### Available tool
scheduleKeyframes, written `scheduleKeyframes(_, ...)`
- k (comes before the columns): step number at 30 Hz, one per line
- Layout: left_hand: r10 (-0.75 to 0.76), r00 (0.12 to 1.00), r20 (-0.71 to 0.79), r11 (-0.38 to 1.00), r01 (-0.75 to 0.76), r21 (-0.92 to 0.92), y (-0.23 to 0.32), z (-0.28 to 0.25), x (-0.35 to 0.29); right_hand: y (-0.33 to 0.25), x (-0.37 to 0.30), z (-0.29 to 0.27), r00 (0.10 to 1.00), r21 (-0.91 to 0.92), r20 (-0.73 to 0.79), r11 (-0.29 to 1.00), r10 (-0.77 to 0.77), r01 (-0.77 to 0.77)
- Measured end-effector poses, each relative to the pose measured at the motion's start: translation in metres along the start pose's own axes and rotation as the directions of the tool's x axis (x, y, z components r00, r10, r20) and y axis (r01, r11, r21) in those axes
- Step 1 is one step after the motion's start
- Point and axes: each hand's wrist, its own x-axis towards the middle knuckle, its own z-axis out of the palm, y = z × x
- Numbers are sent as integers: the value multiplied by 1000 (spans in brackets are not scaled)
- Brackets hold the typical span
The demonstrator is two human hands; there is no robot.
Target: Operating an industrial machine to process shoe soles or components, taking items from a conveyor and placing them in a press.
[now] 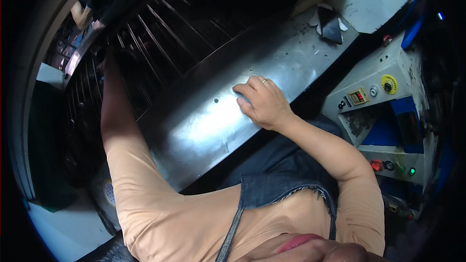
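Observation:
My right hand (262, 99) is over a shiny metal plate (194, 133), near its front edge. Its fingers are loosely bent, with a gap between thumb and forefinger, and I see nothing held in it. One finger wears a ring. Stretched far out on the left, my left hand (108, 58) reaches to a row of dark metal bars (154, 41) beyond the plate. Deep shadow covers its fingers, so what they touch or hold does not show.
To the right stands a control panel (361, 94) with a lit red display, knobs and a yellow-ringed button. A dark flat piece with white paper (331, 25) lies at the plate's far right end. Another person's arm (81, 15) shows at the upper left.

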Motion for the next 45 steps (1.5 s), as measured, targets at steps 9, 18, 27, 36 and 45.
scheduleKeyframes(9,159,986,52,912,-126,-390,27,-1,-63,10,-12,0,1000,142,-7,990,-8,9)
scheduleKeyframes(18,131,745,654,962,-255,97,241,48,-216,55,32,-24,808,630,-293,739,511,-238)
scheduleKeyframes(27,262,744,615,955,-108,-276,202,59,-239,5,21,22,978,583,-4,795,210,-168)
scheduleKeyframes(36,238,686,688,937,-350,24,217,29,-277,15,13,-4,858,929,165,217,486,-301)
scheduleKeyframes(45,728,245,640,237,-966,101,207,-1,-348,87,-35,-54,759,864,218,241,614,-443)
